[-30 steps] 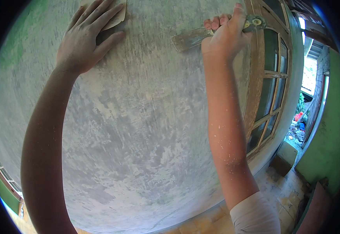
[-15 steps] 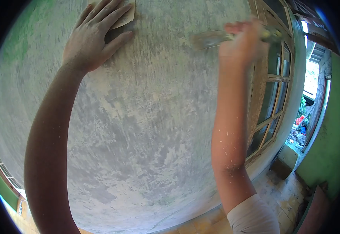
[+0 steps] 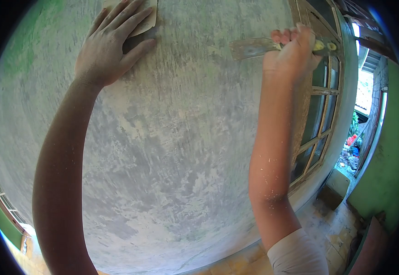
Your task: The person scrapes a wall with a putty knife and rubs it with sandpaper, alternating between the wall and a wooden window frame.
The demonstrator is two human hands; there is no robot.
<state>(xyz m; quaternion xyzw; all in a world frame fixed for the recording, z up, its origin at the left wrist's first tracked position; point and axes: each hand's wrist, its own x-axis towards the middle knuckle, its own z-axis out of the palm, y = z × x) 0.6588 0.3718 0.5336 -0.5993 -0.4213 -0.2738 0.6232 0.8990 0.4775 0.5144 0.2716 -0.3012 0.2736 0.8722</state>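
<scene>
A rough wall [image 3: 176, 142], patchy grey and white with scrape marks, fills the middle of the view. My left hand [image 3: 104, 51] lies flat against it at the upper left, fingers outstretched and dusty. Beneath those fingers is a pale sheet of paper [image 3: 147, 23], pressed to the wall and mostly covered. At the upper right, my right hand [image 3: 292, 56] is closed round the handle of a scraper [image 3: 250, 48]. Its wide, smeared blade points left, close over the wall. White flecks dot my right forearm.
Right of the scraper is a wooden-framed window [image 3: 317, 123] with small panes. Farther right are a green wall [image 3: 378, 151], a box-like block [image 3: 336, 189] on the tiled floor [image 3: 320, 224], and an opening to the outside. Another window [image 3: 0, 192] shows at far left.
The scraper and my right hand have shifted slightly right and show less blur. My left hand stays nearly in place on the paper.
</scene>
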